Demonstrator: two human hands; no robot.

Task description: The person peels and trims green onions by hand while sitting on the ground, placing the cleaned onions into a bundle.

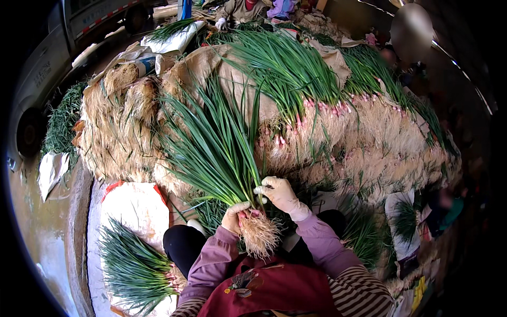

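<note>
A large bunch of green onions [219, 148] stands in front of me, its leaves fanning up and away. Pinkish bulbs and a tuft of pale roots [260, 235] hang at its near end. My left hand [234, 217], in a pale glove, is closed around the bunch just above the bulbs, partly hidden by the stalks. At the right side of the stems, my right hand [280, 195], gloved as well, has its thumb and fingers pinched on an outer stalk.
Beyond my hands rises a big pile of green onions [296, 68], roots facing me, with burlap [200, 61] over part of it. Another bunch [132, 267] lies on a white sack [134, 203] at left. Vehicles [47, 68] stand far left; another person [245, 10] is at the back.
</note>
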